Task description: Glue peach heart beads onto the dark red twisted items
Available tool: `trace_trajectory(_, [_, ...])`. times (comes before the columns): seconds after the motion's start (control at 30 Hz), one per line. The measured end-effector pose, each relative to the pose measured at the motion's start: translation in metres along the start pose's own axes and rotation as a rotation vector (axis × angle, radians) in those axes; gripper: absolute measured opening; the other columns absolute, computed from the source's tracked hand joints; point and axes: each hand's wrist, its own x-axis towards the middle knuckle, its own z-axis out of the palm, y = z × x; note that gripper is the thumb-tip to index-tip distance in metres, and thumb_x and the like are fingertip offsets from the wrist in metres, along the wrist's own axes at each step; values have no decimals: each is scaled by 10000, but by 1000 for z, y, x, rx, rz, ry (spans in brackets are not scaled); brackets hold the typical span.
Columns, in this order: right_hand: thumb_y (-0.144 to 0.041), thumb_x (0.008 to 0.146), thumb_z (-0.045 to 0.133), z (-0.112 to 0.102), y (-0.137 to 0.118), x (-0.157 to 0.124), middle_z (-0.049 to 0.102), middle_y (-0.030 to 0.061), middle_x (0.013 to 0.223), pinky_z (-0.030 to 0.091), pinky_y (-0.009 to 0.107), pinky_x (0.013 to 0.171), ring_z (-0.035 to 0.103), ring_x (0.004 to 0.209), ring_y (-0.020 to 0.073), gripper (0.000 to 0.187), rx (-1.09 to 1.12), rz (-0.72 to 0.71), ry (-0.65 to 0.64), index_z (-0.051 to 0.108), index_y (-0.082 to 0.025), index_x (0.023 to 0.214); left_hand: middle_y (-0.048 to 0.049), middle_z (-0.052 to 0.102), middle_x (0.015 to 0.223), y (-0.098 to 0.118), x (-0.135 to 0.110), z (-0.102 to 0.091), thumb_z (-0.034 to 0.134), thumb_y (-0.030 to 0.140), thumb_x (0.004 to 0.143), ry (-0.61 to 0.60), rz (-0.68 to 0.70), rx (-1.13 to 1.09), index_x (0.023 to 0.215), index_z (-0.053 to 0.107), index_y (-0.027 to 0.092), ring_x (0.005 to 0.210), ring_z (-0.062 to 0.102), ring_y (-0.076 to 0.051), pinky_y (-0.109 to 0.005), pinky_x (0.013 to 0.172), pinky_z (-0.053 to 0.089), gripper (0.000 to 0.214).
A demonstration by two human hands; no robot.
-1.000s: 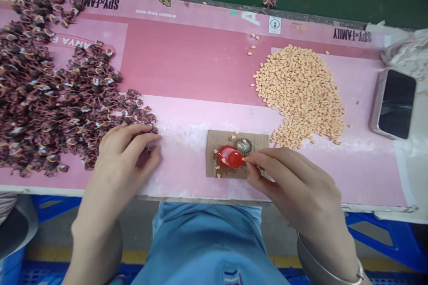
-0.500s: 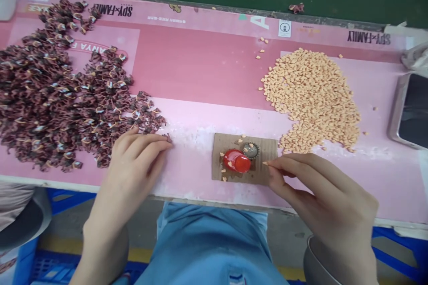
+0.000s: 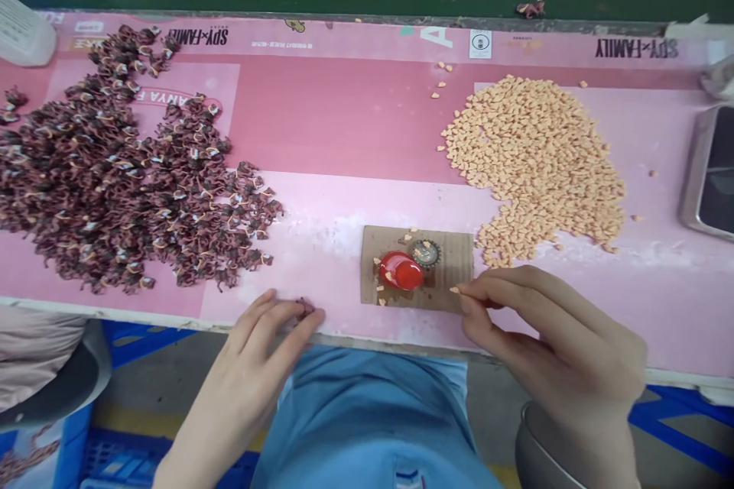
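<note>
This looks like a small workshop for handwork, maybe part of a factory. A long bench [image 3: 103, 308] is covered with a printed pink board [image 3: 344, 122], and it carries big heaps of small dark red pieces [image 3: 115, 183] and pale orange pieces [image 3: 533, 160]. Below it are a concrete floor [image 3: 154, 390] with a painted yellow line [image 3: 131, 416] and blue plastic crates [image 3: 120, 458].

Upside down along the far edge of the pink sheet [image 3: 344, 122], "SPY×FAMILY" appears twice, as a left logo [image 3: 198, 36] and a right logo [image 3: 636, 48]. Below the left logo, a banner [image 3: 177, 96] reads "ANYA F", with the rest hidden by dark pieces. Mid-edge stands a large letter "A" [image 3: 436, 37], beside a white label [image 3: 480, 43] whose print is too small to read.
</note>
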Motion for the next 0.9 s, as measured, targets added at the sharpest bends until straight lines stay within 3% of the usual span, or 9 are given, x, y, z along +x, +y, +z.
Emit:
trace_trajectory(0.13, [-36, 985, 641, 0, -6, 3, 699, -16, 794, 571, 218, 621, 671, 657, 96, 197, 114, 57, 7, 622, -231, 963, -49, 766, 1079, -2, -10, 1, 460, 16, 1054, 72, 62, -137, 1225, 747, 228, 1203, 707, -192, -280, 1124, 569, 396])
trace_trajectory(0.2, [-23, 970, 646, 1, -10, 3, 699, -19, 801, 568, 225, 609, 660, 652, 97, 214, 146, 98, 35, 629, -235, 957, -43, 777, 1061, 5, -3, 1, 537, 66, 1061, 164, -26, -315, 1179, 756, 225, 1127, 749, -174, -234, 1059, 601, 296])
trace_trajectory(0.3, [-7, 947, 662, 0, -16, 3, 710, -23, 813, 571, 223, 614, 661, 658, 95, 227, 194, 132, 49, 638, -232, 943, -30, 790, 1040, 24, 21, 5, 661, 164, 1050, 258, -267, -813, 1250, 720, 261, 952, 803, -152, -196, 893, 659, 229])
trace_trajectory(0.4, [-6, 946, 660, -1, -24, 3, 716, -22, 803, 583, 211, 640, 682, 674, 96, 212, 231, 99, 23, 641, -217, 935, -47, 783, 949, 39, 52, 9, 745, 311, 1019, 221, -406, -1399, 1138, 747, 235, 802, 806, -166, -232, 770, 688, 142])
trace_trajectory(0.5, [-36, 982, 628, 0, -31, 6, 715, -18, 773, 595, 202, 679, 683, 668, 90, 181, 245, 44, 18, 629, -210, 929, -66, 761, 881, 44, 72, 11, 781, 411, 985, 89, -423, -1721, 985, 795, 205, 748, 769, -161, -238, 718, 671, 207])
trace_trajectory(0.67, [-67, 1016, 602, 3, -36, 12, 729, -18, 735, 611, 187, 732, 700, 683, 84, 166, 209, -43, -23, 613, -212, 937, -66, 776, 884, 46, 74, 14, 764, 493, 983, -59, -535, -1800, 1219, 825, 287, 744, 715, -158, -240, 708, 628, 319])
trace_trajectory(0.9, [-59, 1034, 599, 6, -36, 11, 770, -8, 790, 597, 226, 734, 732, 742, 96, 154, 194, -87, -95, 655, -188, 973, -41, 758, 817, 53, 69, 14, 837, 500, 921, -91, -658, -1861, 1162, 859, 305, 666, 670, -126, -214, 671, 606, 310])
